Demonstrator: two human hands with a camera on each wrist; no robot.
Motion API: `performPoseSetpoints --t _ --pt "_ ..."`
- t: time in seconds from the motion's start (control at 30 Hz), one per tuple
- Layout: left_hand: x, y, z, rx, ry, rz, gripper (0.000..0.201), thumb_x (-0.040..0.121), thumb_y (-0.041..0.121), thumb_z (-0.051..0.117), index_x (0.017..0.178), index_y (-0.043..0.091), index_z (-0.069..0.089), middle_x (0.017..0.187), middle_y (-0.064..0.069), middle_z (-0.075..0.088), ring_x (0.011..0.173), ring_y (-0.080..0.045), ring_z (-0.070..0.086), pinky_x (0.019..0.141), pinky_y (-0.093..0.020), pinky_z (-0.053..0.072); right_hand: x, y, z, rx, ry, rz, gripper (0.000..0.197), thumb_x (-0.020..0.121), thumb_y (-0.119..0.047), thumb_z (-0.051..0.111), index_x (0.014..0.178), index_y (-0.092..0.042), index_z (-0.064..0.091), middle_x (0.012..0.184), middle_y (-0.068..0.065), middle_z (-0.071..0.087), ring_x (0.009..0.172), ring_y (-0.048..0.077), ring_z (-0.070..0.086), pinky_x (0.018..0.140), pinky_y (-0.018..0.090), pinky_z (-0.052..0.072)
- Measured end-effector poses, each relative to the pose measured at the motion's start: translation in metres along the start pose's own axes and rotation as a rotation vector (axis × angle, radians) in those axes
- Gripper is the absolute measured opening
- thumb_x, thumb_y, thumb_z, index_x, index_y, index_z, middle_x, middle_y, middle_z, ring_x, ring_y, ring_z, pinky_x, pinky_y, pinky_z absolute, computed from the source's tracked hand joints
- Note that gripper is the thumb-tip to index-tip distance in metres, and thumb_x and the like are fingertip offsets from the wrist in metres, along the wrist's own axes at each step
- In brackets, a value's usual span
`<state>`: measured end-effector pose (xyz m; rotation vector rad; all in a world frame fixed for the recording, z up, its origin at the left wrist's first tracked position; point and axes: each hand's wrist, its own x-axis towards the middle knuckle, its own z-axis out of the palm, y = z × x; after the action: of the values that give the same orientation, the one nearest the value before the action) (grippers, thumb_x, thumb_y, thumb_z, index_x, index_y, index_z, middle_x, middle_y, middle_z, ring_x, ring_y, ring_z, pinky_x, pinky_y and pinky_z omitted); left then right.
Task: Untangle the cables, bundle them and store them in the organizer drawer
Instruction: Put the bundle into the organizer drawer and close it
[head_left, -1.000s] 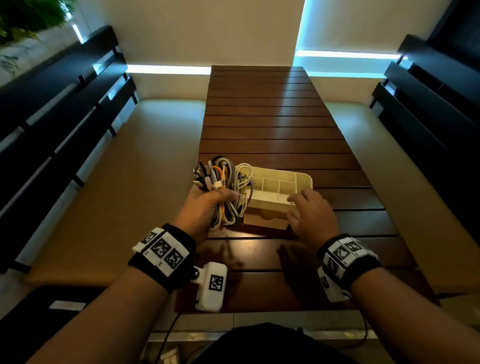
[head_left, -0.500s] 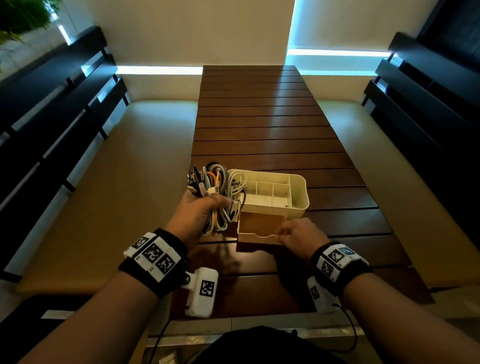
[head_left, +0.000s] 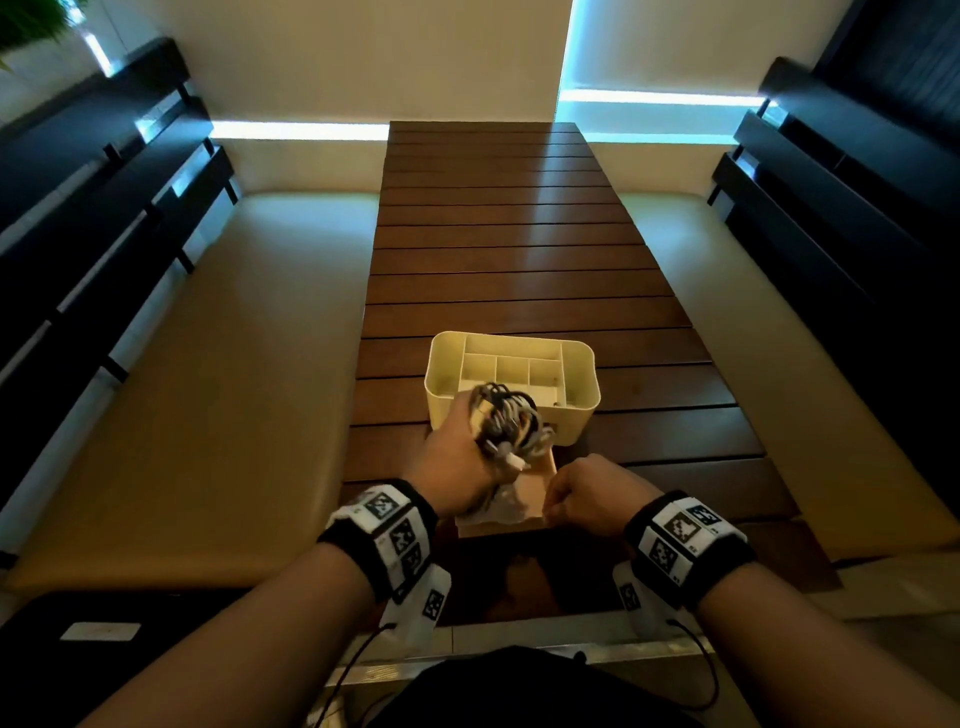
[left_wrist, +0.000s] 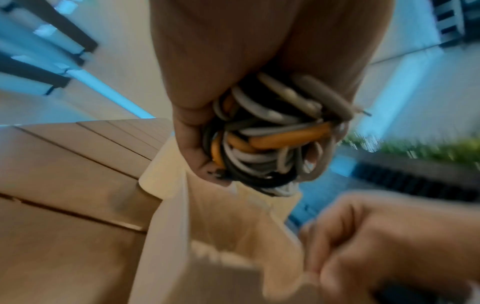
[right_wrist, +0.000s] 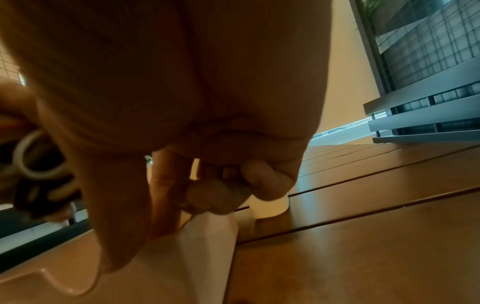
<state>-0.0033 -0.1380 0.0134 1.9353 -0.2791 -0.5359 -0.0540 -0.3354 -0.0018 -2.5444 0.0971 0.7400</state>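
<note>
Cable bundle held over the pulled-out drawer of the cream organizer.

The left hand (head_left: 457, 457) has its grip closed round the cable bundle (head_left: 506, 428) (grey, white, black and orange loops), held just above the open drawer (head_left: 524, 499), which juts toward the person from the organizer (head_left: 582, 384) on the slatted wooden counter (head_left: 519, 260). The right hand (head_left: 587, 493), fingers curled, pinches the drawer's front right corner. The bundle and left hand hide much of the drawer's inside. Padded benches (head_left: 208, 364) flank the counter, with dark slatted backrests (head_left: 78, 208) behind them.
</note>
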Motion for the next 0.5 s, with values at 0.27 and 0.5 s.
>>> performPoseSetpoints --t 0.27,0.5 --pt "0.008 0.005 0.035 0.695 0.003 0.010 0.082 0.084 0.039 0.067 0.145 0.031 0.012 0.107 -0.006 0.065 0.097 -0.033 0.065 0.078 -0.041 0.050 -0.013 0.012 -0.003 0.161 0.324 -0.046 0.009 0.085 -0.029 0.071 0.092 -0.031 0.067 0.094 -0.013 0.061 0.085 0.006 0.060 0.081 0.035 0.057" --pt "0.019 -0.016 0.046 0.910 0.040 0.068 0.076 0.082 0.040 0.065 0.139 0.019 0.019 0.111 -0.009 0.064 0.099 -0.034 0.065 0.078 -0.049 0.052 -0.016 0.007 0.001 0.146 0.460 -0.426 0.059 0.077 -0.027 0.073 0.134 -0.027 0.057 0.133 -0.015 0.048 0.119 0.005 0.050 0.102 0.026 0.046"
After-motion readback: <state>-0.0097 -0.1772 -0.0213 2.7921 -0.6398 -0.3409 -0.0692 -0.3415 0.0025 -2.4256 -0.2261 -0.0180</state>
